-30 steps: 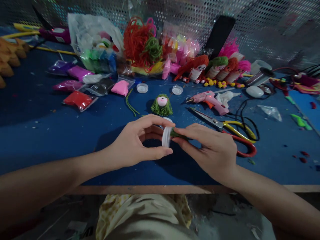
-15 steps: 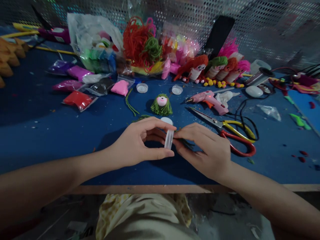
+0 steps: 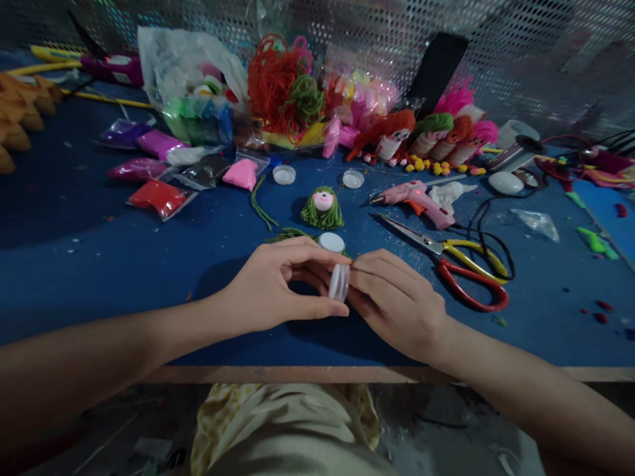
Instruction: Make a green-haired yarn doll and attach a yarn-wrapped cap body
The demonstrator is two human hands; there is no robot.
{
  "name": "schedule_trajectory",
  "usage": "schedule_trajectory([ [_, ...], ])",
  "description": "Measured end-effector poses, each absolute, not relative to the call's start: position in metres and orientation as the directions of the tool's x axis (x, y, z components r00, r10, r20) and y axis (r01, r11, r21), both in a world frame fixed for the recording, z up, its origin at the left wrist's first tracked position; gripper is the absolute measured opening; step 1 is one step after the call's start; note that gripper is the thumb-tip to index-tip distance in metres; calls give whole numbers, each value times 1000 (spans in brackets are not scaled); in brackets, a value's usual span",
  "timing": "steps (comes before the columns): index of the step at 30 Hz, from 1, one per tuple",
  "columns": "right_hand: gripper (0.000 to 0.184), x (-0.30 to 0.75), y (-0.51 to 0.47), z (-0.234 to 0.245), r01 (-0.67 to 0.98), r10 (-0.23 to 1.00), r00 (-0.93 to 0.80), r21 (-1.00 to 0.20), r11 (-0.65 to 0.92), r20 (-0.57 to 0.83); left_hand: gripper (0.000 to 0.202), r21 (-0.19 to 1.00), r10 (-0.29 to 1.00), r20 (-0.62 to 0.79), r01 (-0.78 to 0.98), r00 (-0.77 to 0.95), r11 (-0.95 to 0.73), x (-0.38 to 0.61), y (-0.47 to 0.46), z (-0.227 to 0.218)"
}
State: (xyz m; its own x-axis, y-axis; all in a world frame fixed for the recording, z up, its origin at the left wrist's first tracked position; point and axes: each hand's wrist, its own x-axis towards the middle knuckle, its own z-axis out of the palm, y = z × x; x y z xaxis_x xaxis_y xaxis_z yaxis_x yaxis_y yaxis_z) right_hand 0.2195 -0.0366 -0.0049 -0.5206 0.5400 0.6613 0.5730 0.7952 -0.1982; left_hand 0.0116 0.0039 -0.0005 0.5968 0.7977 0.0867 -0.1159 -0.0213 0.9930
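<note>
Your left hand (image 3: 270,291) pinches small clear lid (image 3: 339,282) on edge; right hand (image 3: 394,301) fingers closed against it; 1 doll head (image 3: 322,208) beyond on counter (image 3: 99,251).

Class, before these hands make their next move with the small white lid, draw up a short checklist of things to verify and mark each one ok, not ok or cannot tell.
1. Small white lid gripped: ok, the left hand pinches it on edge between thumb and fingers.
2. Right hand in contact with the lid: ok, its fingertips meet the lid's far side.
3. Green yarn against the lid: cannot tell, the hands hide it.
4. Scissors apart from the hands: ok, they lie on the blue table to the right.
5. Glue gun laid down: ok; whether it is hot, cannot tell.
</note>
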Motion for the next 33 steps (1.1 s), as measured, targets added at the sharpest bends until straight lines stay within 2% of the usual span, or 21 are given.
schedule_trajectory([
  [3,14,225,-35,1,516,466,-585,-138,845,664,40,989,810,11,-127,586,78,11,5,2],
  [8,20,229,-35,3,530,380,-648,33,848,660,36,959,803,-100,-158,588,235,11,8,1],
  [10,24,229,-35,3,536,402,-636,2,844,659,36,936,801,-126,-196,586,291,11,10,0],
  [13,30,227,-34,5,543,497,-543,-168,823,677,33,893,781,-149,-256,606,369,12,11,1],
  [15,34,227,-33,6,553,499,-511,-177,814,700,31,874,762,-170,-262,624,409,12,12,2],
  [17,33,228,-33,6,572,464,-539,-98,814,703,33,867,747,-184,-252,639,429,13,13,3],
  [19,23,229,-33,5,589,447,-565,-40,807,693,36,868,736,-193,-237,649,437,13,13,3],
  [23,8,229,-34,4,596,445,-555,-37,802,703,37,874,707,-217,-189,673,448,14,12,3],
  [27,4,229,-33,2,601,424,-562,-1,799,710,37,878,712,-236,-169,661,447,14,12,2],
  [30,8,229,-32,0,583,384,-599,54,811,703,37,891,711,-238,-143,662,432,14,12,1],
  [33,11,228,-33,-1,567,383,-625,59,821,680,38,907,693,-227,-112,684,407,14,12,0],
])
